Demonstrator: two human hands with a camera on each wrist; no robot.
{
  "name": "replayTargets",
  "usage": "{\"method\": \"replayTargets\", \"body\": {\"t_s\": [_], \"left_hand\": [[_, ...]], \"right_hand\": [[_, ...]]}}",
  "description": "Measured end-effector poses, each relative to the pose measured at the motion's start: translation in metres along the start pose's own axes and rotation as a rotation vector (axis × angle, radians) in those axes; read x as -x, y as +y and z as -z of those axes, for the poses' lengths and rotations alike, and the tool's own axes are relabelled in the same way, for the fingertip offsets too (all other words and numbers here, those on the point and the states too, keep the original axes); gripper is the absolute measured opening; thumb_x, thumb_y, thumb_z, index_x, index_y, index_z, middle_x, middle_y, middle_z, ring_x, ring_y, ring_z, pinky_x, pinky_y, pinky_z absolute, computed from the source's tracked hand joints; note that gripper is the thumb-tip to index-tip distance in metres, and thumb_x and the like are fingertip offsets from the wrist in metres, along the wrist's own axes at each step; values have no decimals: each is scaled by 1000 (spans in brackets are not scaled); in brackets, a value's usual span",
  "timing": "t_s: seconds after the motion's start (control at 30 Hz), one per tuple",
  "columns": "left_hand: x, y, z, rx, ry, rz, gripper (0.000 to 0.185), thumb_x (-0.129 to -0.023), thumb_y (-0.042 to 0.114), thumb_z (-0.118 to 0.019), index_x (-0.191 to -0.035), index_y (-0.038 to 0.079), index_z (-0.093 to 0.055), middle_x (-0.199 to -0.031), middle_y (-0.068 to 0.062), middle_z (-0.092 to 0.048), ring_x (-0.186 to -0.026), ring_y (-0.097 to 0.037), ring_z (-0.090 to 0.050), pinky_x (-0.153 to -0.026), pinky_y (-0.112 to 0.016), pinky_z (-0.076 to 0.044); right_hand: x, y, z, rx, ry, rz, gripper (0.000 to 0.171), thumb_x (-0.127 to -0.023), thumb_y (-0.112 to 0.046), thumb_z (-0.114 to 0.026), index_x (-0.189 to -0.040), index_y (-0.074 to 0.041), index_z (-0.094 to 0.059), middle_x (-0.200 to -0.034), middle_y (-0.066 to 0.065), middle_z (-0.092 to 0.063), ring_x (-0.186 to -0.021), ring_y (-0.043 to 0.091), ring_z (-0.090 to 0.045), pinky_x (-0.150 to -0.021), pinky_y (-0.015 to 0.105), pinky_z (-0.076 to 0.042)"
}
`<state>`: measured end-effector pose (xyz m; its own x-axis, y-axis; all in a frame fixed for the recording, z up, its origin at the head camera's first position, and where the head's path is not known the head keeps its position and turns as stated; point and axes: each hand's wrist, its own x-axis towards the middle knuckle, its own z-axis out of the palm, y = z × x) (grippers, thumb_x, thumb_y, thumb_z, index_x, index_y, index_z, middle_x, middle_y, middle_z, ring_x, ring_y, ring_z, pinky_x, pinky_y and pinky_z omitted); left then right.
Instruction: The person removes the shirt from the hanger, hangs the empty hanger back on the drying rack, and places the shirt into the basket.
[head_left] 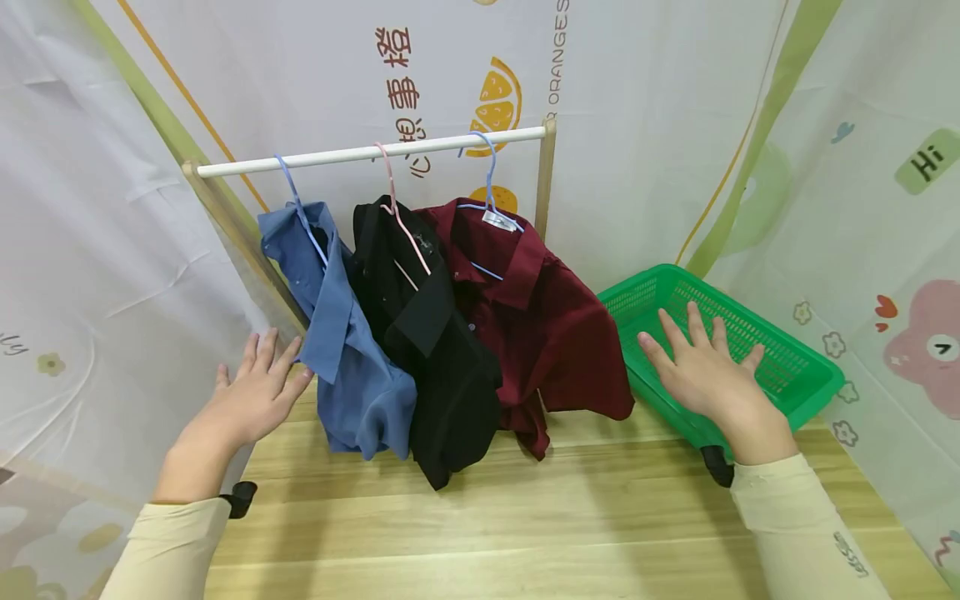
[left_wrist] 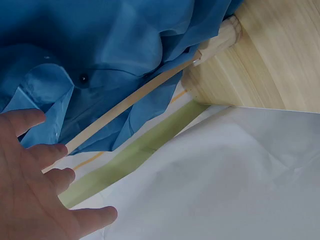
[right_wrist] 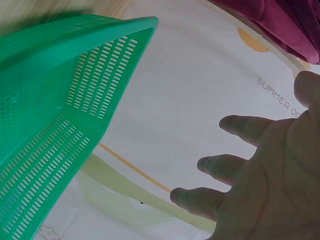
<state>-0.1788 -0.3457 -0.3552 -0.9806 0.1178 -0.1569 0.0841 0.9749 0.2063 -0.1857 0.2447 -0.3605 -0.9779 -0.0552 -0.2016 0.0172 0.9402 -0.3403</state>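
Three shirts hang on hangers from a white rail (head_left: 360, 153): a blue shirt (head_left: 341, 333) on the left, a black shirt (head_left: 435, 350) in the middle, a dark red shirt (head_left: 547, 325) on the right. My left hand (head_left: 258, 392) is open, fingers spread, just left of the blue shirt (left_wrist: 100, 65) and holding nothing. My right hand (head_left: 701, 367) is open above the green basket (head_left: 795, 367), empty. In the right wrist view the spread fingers (right_wrist: 240, 165) hover beside the basket (right_wrist: 55, 115).
The rack's wooden posts (head_left: 546, 179) stand on a wooden table (head_left: 525, 517). White printed sheets (head_left: 90, 250) enclose the table on the left, back and right. The slanted left post (left_wrist: 130, 102) runs under the blue shirt.
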Motion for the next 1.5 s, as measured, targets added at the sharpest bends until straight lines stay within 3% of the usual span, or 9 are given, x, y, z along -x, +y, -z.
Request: {"method": "replayTargets", "body": {"t_s": [0.23, 0.6, 0.73, 0.97, 1.17, 1.5], "left_hand": [[4, -3, 8, 7, 13, 9, 78, -113, 59, -14, -172, 8, -2, -174, -31, 17, -159, -56, 21, -112, -91, 5], [13, -14, 29, -11, 31, 23, 69, -112, 35, -22, -170, 3, -3, -172, -33, 19, -158, -57, 23, -111, -92, 2], [16, -9, 42, -46, 63, 26, 70, -111, 30, -26, -170, 2, -1, -172, -33, 22, -157, -57, 25, -110, -92, 1], [22, 23, 72, -87, 165, 10, 70, -109, 25, -26, -171, 4, -3, -173, -28, 26, -159, -54, 25, -112, -91, 2], [26, 60, 93, -98, 217, -53, 69, -109, 26, -24, -172, 12, 0, -175, -20, 28, -160, -47, 28, -118, -87, 3], [35, 108, 102, -92, 251, -149, 67, -114, 40, -27, -173, 18, -4, -178, -10, 22, -165, -39, 24, -124, -81, 1]], "right_hand": [[1, -3, 4, 3, 6, 1, 95, -101, -82, -6, -172, -20, 7, -173, 22, 29, -155, 64, 20, -102, 94, 19], [6, -9, 12, 17, 29, 16, 93, -102, -81, -6, -172, -21, 6, -173, 21, 28, -155, 64, 18, -102, 95, 18], [8, -13, 15, 22, 38, 23, 92, -102, -80, -5, -172, -22, 7, -173, 21, 28, -155, 65, 18, -102, 95, 17], [13, -24, 23, 25, 70, 50, 90, -103, -79, -6, -172, -24, 6, -175, 19, 27, -157, 64, 15, -103, 95, 16], [15, -41, 35, 37, 97, 77, 90, -103, -80, -7, -173, -24, 3, -176, 17, 26, -158, 62, 13, -106, 94, 15], [14, -65, 49, 65, 105, 122, 91, -102, -81, -9, -173, -24, 5, -176, 19, 21, -161, 59, 9, -110, 92, 10]]}}
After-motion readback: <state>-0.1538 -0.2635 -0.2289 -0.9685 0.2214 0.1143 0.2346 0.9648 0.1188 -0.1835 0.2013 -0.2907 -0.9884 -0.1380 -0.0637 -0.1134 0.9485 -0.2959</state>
